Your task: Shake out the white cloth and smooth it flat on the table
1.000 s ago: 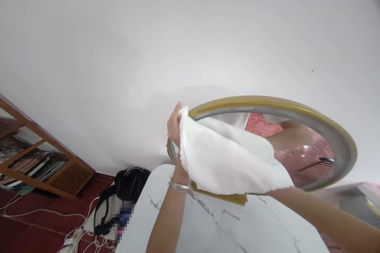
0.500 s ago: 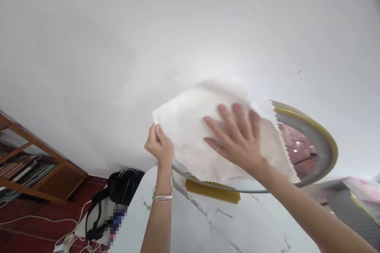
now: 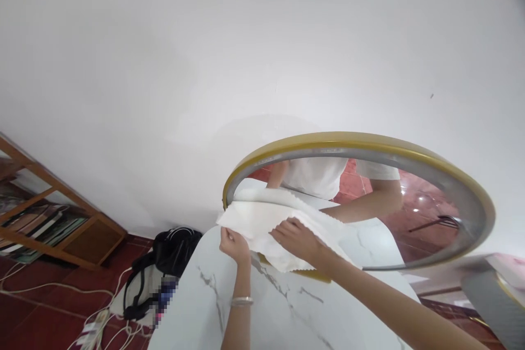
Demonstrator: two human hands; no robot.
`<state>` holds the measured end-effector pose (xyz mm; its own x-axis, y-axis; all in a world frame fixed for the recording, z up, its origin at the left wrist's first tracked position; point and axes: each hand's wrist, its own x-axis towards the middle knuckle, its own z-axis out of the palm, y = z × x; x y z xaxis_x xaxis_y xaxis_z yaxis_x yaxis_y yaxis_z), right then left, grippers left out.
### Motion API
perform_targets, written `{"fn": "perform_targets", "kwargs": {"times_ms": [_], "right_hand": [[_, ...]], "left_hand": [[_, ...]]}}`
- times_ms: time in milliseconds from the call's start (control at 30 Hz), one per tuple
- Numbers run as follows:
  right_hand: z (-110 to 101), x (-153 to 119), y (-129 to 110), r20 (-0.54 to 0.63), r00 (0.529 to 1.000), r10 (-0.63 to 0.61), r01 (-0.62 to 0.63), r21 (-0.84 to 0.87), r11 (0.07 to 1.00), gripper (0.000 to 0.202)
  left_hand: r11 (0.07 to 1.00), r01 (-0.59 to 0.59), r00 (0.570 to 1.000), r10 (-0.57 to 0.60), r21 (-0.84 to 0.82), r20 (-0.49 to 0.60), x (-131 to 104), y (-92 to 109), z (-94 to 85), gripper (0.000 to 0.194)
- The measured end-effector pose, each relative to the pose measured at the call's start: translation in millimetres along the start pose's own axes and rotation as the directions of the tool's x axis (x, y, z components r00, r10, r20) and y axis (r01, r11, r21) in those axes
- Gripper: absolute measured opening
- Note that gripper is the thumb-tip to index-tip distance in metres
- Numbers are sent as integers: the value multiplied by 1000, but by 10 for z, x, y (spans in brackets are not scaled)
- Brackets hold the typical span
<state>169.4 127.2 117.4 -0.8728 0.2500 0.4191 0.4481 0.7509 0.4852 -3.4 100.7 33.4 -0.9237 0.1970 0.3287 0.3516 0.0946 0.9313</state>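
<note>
A white cloth (image 3: 252, 221) with a zigzag edge lies bunched against the lower left of a round mirror (image 3: 369, 145) with a gold frame. My left hand (image 3: 235, 246) is closed, pinching the cloth's left corner between thumb and fingers. Farther right, my right hand (image 3: 297, 238) has its fingers curled into the cloth, near the mirror's lower part. Its fingertips are partly hidden. The mirror stands on a white marble-patterned table (image 3: 279, 317), on a gold base (image 3: 315, 276) partly covered by the cloth and my right arm. Reflected in the glass are a white shirt and arms.
Behind the mirror rises a white wall (image 3: 143, 93). At left, a wooden shelf (image 3: 92, 238) holds books and papers. A black bag (image 3: 178, 249) and white cables (image 3: 53, 287) are beside the table, above a red tiled floor. A grey ribbed object (image 3: 490, 301) is at right.
My right hand has gone from spread flat on the cloth to curled in it, lower and further left. The cloth has folded downward, uncovering most of the mirror. My left hand still pinches the corner.
</note>
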Motion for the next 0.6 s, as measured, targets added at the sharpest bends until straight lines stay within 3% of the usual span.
{"fn": "perform_targets", "kwargs": {"times_ms": [100, 167, 233, 300, 367, 433, 467, 533, 600], "right_hand": [[-211, 89, 193, -138, 986, 92, -105, -87, 991, 23], [-338, 112, 305, -261, 949, 175, -212, -120, 970, 23], [-437, 95, 394, -348, 895, 279, -344, -140, 928, 20], [-524, 60, 476, -415, 807, 421, -518, -155, 841, 20], [-621, 29, 565, -503, 667, 549, -689, -137, 711, 48], [-730, 11, 654, -587, 540, 603, -782, -85, 617, 68], [-780, 5, 690, -622, 504, 600, -794, -58, 606, 71], [-841, -7, 731, -651, 498, 573, -772, -31, 635, 65], [-815, -21, 721, -552, 605, 574, -697, -17, 717, 53]], "left_hand": [[991, -79, 996, 76, -106, -40, 164, 396, 101, 39], [933, -222, 975, 214, -283, -59, 298, 805, 184, 48], [891, -311, 949, 307, -332, -65, 402, 1281, 241, 48], [796, -485, 869, 485, -363, -99, 447, 1760, 263, 43], [682, -621, 763, 638, -387, -99, 425, 2170, 266, 41], [612, -680, 682, 730, -404, -44, 357, 2448, 275, 41], [602, -684, 663, 749, -411, -6, 317, 2524, 286, 42], [606, -672, 661, 750, -425, 23, 239, 2532, 309, 42], [632, -648, 710, 703, -425, -38, 167, 2355, 317, 48]]}}
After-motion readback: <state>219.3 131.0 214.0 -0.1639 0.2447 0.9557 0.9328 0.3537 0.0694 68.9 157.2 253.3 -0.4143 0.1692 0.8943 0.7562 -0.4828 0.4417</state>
